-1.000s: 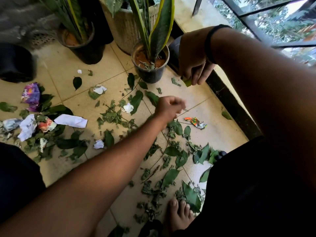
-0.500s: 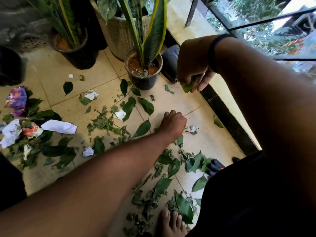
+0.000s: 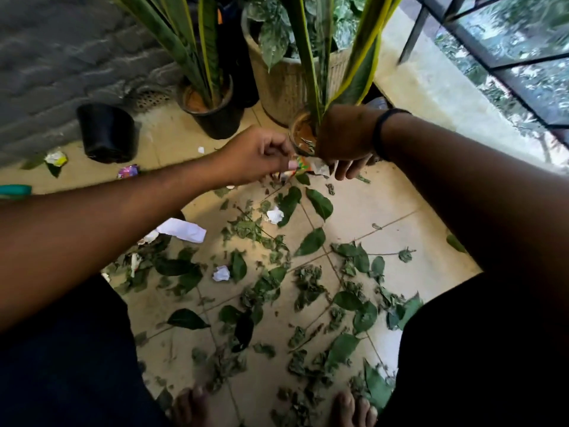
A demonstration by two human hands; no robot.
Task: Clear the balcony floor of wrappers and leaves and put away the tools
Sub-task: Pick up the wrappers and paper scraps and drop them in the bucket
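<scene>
My left hand [image 3: 255, 155] pinches an orange and green wrapper [image 3: 301, 165] in the air, just in front of a snake plant pot [image 3: 303, 131]. My right hand [image 3: 345, 143], with a black wristband, meets it and its fingers close on the wrapper's silver end. Below them, green leaves [image 3: 311, 241] and dried bits lie scattered over the beige tiled floor [image 3: 385, 204]. Among them lie a flat white paper [image 3: 184, 231] and two crumpled white scraps [image 3: 221, 273] [image 3: 275, 215]. A purple wrapper [image 3: 127, 171] and a yellow-green wrapper [image 3: 56, 158] lie far left.
A black pot [image 3: 106, 132] lies tipped near the grey wall. Another snake plant pot [image 3: 212, 115] and a wicker planter [image 3: 286, 84] stand at the back. A ledge with a metal railing [image 3: 462, 32] runs along the right. A teal object [image 3: 15, 190] shows at the left edge. My bare feet [image 3: 191, 408] stand among leaves.
My left hand picked the orange wrapper off the floor and lifted it up to my right hand. The view has risen and swung left.
</scene>
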